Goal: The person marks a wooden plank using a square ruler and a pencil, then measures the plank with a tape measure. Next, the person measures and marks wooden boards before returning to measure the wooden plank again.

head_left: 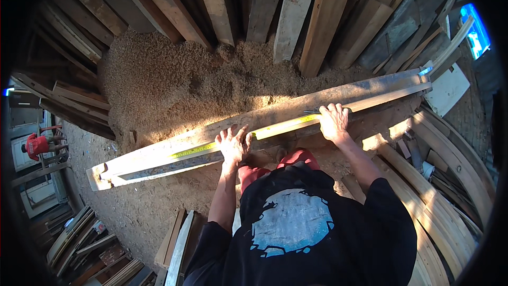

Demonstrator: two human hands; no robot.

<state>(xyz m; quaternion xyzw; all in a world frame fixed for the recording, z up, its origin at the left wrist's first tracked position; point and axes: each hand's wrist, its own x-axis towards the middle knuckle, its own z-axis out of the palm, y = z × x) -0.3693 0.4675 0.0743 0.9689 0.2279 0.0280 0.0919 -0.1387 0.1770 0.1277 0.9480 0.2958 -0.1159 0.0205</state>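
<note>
A long wooden plank (375, 88) lies slantwise in front of me, from low at the left to higher at the right. Along its near edge runs a yellow tape measure blade (288, 126), passing under or beside both hands. My left hand (233, 144) rests on the plank and tape, fingers spread. Farther right, my right hand (334, 122) is bent over the near edge, its fingers closed. A thin dark pencil-like stick (311, 112) pokes out on the left side of that hand. Whether the tape's case is in the same hand is hidden.
A sawdust heap (153, 74) lies beyond the plank, with upright boards (328, 16) leaning behind it. Long beams (423, 201) are stacked at right. Wood offcuts (114, 259) lie at lower left. Another person in a red shirt (36, 146) is at the far left.
</note>
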